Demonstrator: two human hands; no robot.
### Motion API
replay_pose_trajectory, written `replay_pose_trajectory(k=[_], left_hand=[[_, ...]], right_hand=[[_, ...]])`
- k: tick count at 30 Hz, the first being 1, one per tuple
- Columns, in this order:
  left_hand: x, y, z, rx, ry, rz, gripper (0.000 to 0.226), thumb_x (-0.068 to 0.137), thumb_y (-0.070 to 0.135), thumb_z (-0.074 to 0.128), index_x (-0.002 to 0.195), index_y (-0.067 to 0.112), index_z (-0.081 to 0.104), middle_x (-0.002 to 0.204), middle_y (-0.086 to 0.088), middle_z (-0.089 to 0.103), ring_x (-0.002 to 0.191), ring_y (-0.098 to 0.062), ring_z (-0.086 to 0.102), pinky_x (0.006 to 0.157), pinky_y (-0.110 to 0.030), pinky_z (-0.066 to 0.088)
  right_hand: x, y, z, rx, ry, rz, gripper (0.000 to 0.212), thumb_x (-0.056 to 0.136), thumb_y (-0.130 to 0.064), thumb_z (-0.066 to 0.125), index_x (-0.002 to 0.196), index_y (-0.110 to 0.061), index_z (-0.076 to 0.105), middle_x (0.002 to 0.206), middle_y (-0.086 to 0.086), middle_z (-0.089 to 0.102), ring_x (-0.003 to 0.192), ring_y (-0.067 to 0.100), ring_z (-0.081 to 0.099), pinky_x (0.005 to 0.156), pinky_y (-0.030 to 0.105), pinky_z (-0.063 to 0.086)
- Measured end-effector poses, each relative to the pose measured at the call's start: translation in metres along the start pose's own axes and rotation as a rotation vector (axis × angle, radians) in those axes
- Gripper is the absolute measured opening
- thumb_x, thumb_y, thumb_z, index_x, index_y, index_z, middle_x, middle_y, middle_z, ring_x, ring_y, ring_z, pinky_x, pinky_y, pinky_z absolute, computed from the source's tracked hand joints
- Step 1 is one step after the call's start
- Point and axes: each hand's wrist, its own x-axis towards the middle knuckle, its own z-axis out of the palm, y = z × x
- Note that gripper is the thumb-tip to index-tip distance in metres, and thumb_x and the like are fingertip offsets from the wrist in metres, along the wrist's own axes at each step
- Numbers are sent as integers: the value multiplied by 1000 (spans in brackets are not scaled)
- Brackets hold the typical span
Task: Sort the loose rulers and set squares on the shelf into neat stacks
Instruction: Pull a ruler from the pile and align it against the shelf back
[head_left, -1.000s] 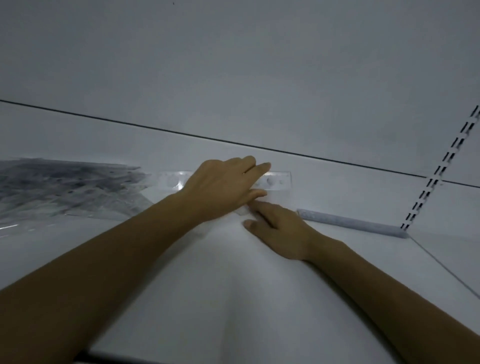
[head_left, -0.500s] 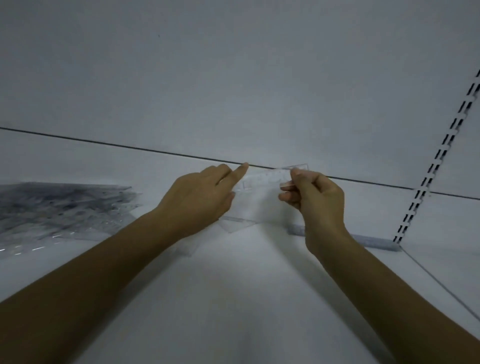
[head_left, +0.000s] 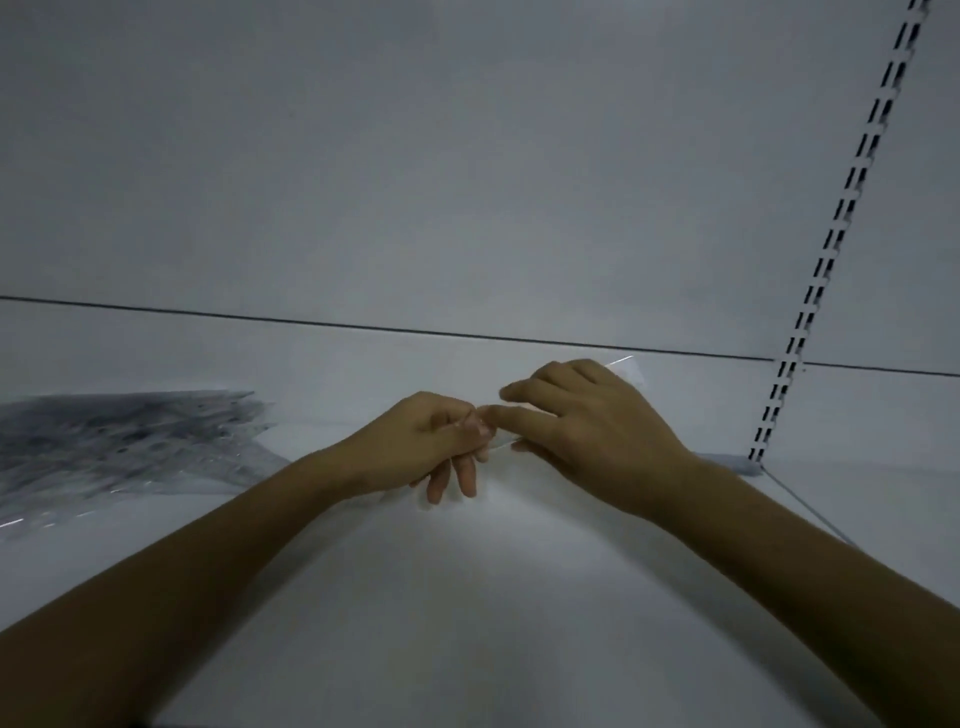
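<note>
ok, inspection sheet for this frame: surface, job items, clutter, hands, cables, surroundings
Surface: white shelf, dimly lit.
Job's things: clear plastic ruler held above the shelf between both hands, mostly hidden; heap of clear rulers and set squares at left, overlapping, not yet neat.
Clutter: grey strip lying near the upright's foot.
Hands: left hand pinches the ruler's near end; right hand grips its far part.
Cables: nothing seen.
Surroundings: white back panel; slotted shelving upright at right.

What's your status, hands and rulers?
Left hand and right hand both gripping a clear ruler above the shelf. Heap of rulers far left. Nothing in the way.
</note>
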Motion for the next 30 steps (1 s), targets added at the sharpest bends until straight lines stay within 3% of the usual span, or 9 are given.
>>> replay_pose_trajectory(k=[4, 6, 10, 15, 18, 20, 23, 26, 30], left_hand=[[2, -12, 2, 256, 84, 52, 31, 90, 46, 53, 106, 21, 58, 83, 6, 71, 67, -13, 65, 63, -28, 53], [6, -20, -5, 467, 124, 83, 35, 90, 45, 53, 121, 30, 50, 97, 14, 65, 82, -7, 61, 68, -27, 49], [11, -28, -14, 653, 155, 104, 41, 91, 39, 52, 131, 31, 44, 108, 16, 56, 90, -3, 52, 67, -14, 37], [13, -40, -9, 691, 58, 83, 40, 92, 43, 50, 130, 39, 41, 105, 25, 50, 88, 11, 46, 72, -12, 36], [13, -42, -8, 671, 26, 97, 38, 91, 48, 47, 128, 41, 41, 107, 24, 51, 92, 8, 47, 77, -18, 42], [13, -43, -10, 666, 9, 84, 40, 90, 51, 45, 129, 40, 42, 107, 25, 50, 94, 5, 48, 81, -22, 46], [13, -45, -11, 683, -3, 77, 52, 81, 65, 38, 128, 41, 43, 103, 31, 48, 95, 10, 47, 81, -22, 47], [13, -47, -11, 700, -30, 91, 65, 72, 74, 27, 125, 40, 47, 104, 30, 50, 95, 7, 49, 79, -21, 46], [14, -48, -9, 724, -46, 106, 65, 70, 75, 26, 120, 41, 51, 105, 26, 52, 94, 5, 49, 75, -17, 43]], right_hand=[[-32, 23, 7, 13, -56, 113, 35, 83, -23, 68, 117, -14, 66, 108, 8, 69, 92, 29, 63, 77, 36, 47], [-54, 40, 11, 59, -46, 327, 32, 86, -25, 59, 115, -15, 67, 108, 7, 69, 93, 31, 63, 77, 39, 47], [-81, 59, 19, 186, -47, 755, 27, 87, -21, 65, 114, -20, 68, 112, 6, 69, 98, 31, 62, 86, 43, 48], [-80, 54, 29, 164, 10, 731, 25, 84, -18, 69, 109, -17, 71, 109, 7, 69, 95, 30, 62, 79, 37, 45], [-81, 52, 29, 85, -7, 666, 14, 82, -11, 70, 94, -13, 76, 101, 12, 70, 87, 34, 64, 72, 36, 46], [-83, 52, 33, 5, -174, 609, 15, 85, -13, 62, 88, -17, 77, 93, 10, 67, 82, 31, 61, 70, 33, 39], [-84, 49, 35, 88, -417, 729, 28, 95, -32, 45, 95, -22, 70, 91, 1, 59, 80, 20, 56, 66, 29, 37], [-84, 47, 35, 147, -425, 764, 35, 93, -46, 44, 91, -22, 69, 88, -2, 54, 74, 17, 53, 64, 28, 37], [-81, 46, 37, 98, -431, 809, 29, 93, -43, 50, 99, -24, 70, 88, -3, 54, 74, 15, 47, 64, 27, 32]])
